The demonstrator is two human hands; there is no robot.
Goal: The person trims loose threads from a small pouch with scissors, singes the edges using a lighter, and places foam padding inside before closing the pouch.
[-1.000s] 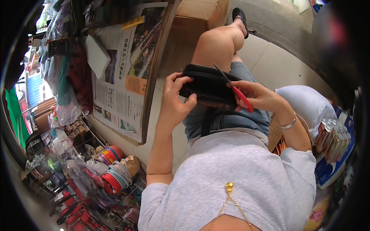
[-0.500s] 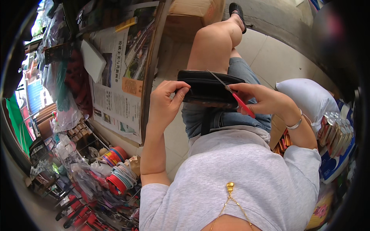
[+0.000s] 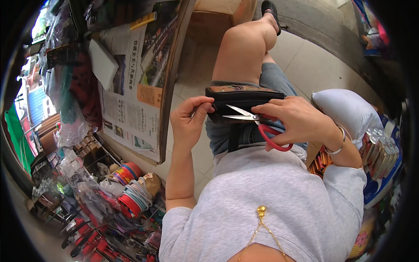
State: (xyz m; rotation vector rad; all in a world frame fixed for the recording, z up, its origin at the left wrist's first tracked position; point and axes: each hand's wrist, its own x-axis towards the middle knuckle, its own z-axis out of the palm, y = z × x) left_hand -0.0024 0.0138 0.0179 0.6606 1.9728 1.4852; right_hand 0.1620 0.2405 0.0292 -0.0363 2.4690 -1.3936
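Note:
A black zippered pouch (image 3: 229,98) with a patterned, brownish face along its far edge lies across my lap. At its left end, the thumb and forefinger of my left hand (image 3: 188,118) pinch closed on the corner; whether a thread or zip pull is also between them is too small to tell. My right hand (image 3: 301,120) is closed on red-handled scissors (image 3: 271,136). Their blades are parted and point left over the pouch's near side. The fingertips of that hand also reach the pouch's right end.
To my left stands a table (image 3: 173,65) covered with newspaper (image 3: 126,100); a white slab (image 3: 103,64) lies on it. Spools of cord (image 3: 135,198) and plastic-wrapped goods crowd the lower left. A stuffed white bag (image 3: 347,111) sits at my right, with a cardboard box (image 3: 222,22) ahead.
The scissor blades have turned from pointing away to pointing left, and have opened. The pouch has tipped so its patterned face shows. My left hand still pinches at its left end.

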